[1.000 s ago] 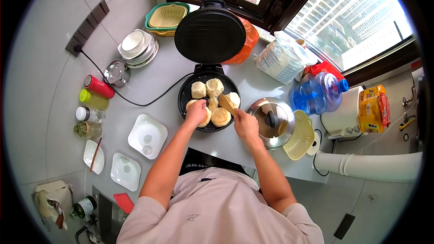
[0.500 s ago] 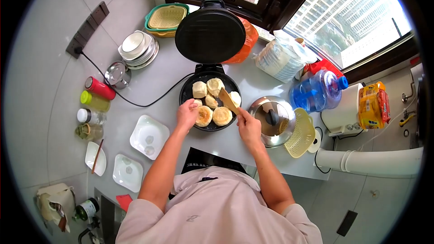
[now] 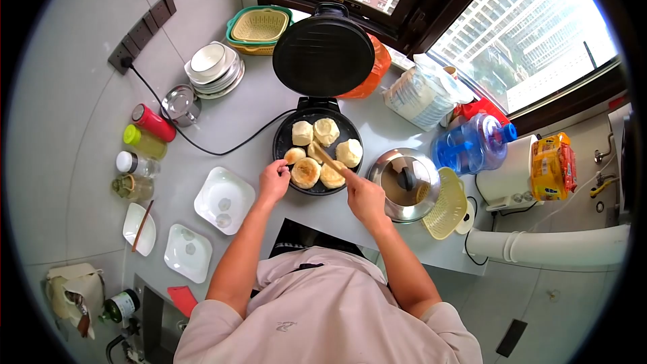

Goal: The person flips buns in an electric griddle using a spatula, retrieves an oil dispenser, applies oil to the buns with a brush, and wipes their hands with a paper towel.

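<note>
While the right hand [image 3: 366, 199] clamps a wooden spatula [image 3: 327, 159], the left hand [image 3: 273, 180] curls by the pan [image 3: 284, 140], grip unclear
Long axis aslant, the wooden spatula points far-left over buns [image 3: 306, 173]; steel lid [image 3: 387, 195] at right, griddle cover [image 3: 323, 56] raised beyond

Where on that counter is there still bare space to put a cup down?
One patch lies between the plate stack, the black cord and the open pan; another between the pan, white bag and steel-rimmed lid. It's crowded along the left, with bottles, and right, where the lid, yellow basket and water jug bunch up.
</note>
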The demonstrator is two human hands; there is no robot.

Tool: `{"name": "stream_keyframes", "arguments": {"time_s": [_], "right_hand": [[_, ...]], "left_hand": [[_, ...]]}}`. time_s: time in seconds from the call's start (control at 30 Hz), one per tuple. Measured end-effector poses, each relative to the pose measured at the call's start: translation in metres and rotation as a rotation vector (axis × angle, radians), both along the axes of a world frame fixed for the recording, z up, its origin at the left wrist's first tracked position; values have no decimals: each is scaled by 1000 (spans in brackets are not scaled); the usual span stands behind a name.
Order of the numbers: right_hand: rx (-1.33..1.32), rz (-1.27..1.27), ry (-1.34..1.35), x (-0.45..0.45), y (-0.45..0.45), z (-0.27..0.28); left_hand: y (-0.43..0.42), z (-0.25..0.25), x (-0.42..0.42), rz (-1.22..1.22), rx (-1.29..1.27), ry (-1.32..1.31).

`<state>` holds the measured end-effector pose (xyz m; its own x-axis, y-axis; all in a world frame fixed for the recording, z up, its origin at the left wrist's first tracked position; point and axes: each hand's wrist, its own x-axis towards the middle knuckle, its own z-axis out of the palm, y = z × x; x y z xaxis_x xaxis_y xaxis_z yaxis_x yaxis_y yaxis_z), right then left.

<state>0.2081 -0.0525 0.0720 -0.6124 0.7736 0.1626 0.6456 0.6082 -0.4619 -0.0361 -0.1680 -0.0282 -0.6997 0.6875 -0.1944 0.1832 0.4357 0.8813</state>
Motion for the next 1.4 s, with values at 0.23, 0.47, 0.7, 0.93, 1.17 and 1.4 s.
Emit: {"name": "stream_keyframes", "arguments": {"time_s": [0.23, 0.47, 0.7, 0.93, 1.17, 1.4], "right_hand": [[178, 108, -166, -7, 4, -32], [-8, 50, -103, -13, 0, 3], [-280, -99, -86, -42, 6, -2], [-421, -103, -61, -51, 25, -19], [-804, -167, 85, -42, 32, -12], [-708, -114, 248, -26, 19, -1]], "left_hand": [[-5, 4, 0, 0, -8, 2], [-8, 2, -9, -1, -51, 32], [19, 4, -18, -128, -119, 289], [36, 12, -21, -202, -247, 425], [36, 2, -25, -126, -245, 307], [14, 0, -29, 52, -52, -28]]}}
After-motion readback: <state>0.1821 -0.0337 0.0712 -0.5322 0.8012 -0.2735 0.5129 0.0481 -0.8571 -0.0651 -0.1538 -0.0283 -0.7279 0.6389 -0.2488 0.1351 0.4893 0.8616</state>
